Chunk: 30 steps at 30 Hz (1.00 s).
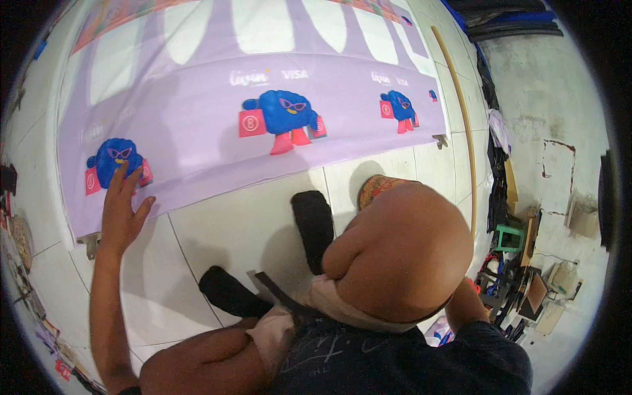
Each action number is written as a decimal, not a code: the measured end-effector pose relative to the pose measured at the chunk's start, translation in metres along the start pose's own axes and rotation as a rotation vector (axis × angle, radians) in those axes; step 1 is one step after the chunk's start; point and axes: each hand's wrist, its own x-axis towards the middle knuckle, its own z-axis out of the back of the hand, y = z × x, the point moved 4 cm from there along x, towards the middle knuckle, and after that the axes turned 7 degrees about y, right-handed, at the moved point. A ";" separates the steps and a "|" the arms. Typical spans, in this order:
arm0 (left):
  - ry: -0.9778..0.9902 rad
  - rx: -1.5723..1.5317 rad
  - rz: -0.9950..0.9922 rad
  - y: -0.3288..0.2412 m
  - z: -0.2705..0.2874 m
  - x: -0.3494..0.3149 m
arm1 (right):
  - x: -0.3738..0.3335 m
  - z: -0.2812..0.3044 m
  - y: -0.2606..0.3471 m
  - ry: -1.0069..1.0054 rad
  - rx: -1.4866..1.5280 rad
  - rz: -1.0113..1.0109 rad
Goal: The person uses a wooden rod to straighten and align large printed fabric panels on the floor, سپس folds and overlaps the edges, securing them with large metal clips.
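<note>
A large lilac banner (197, 164) with blue fluffy cartoon figures and pink bags lies spread over the floor in front of me. My left hand (126, 204) rests on its near left part, over the left figure (117, 153), fingers stretched out and apart. Just below that hand, a metal clip (91, 245) sits at the banner's near left corner. Another metal clip (440, 140) is at the near right corner. My right forearm (469, 306) goes behind my raised knee, which hides the right hand. Past the knee shows an orange patterned thing (380, 187), its kind unclear.
White floor tiles (230, 230) surround the banner. A long wooden strip (461, 112) runs along its right side. By the right wall stand a green plastic stool (509, 237) and a clutter of tools and boxes. Dark rolls (520, 26) lie at the far right. My feet wear black socks (313, 220).
</note>
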 end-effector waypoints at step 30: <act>0.429 0.060 -0.146 -0.073 -0.076 0.056 | 0.194 -0.159 0.214 0.207 -0.895 0.514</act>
